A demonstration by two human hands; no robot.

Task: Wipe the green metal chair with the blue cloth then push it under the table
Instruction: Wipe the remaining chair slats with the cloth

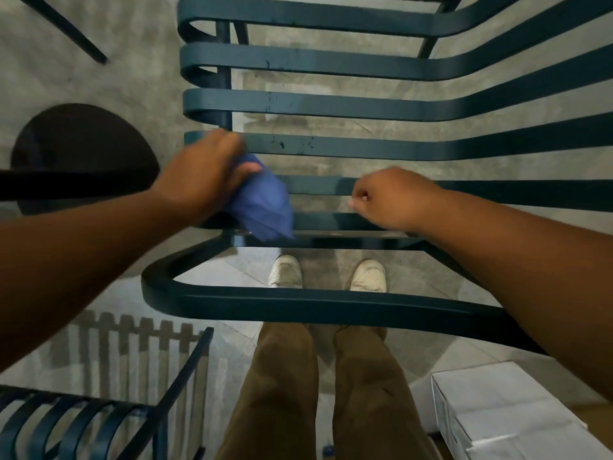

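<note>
I look straight down through the green metal chair [331,107], whose flat slats run across the view above the concrete floor. My left hand [202,171] grips the bunched blue cloth [265,200] against the left end of a seat slat, and the cloth hangs down over the two slats nearer me. My right hand [391,199] has its fingers curled over a slat near the chair's back edge, a little right of the cloth. The chair's back rail [298,302] crosses just in front of my legs.
A dark round table base [83,144] and a black bar sit at left. Another slatted green chair [83,423] stands at lower left. White boxes [517,416] lie at lower right. My white shoes [285,270] show through the chair frame.
</note>
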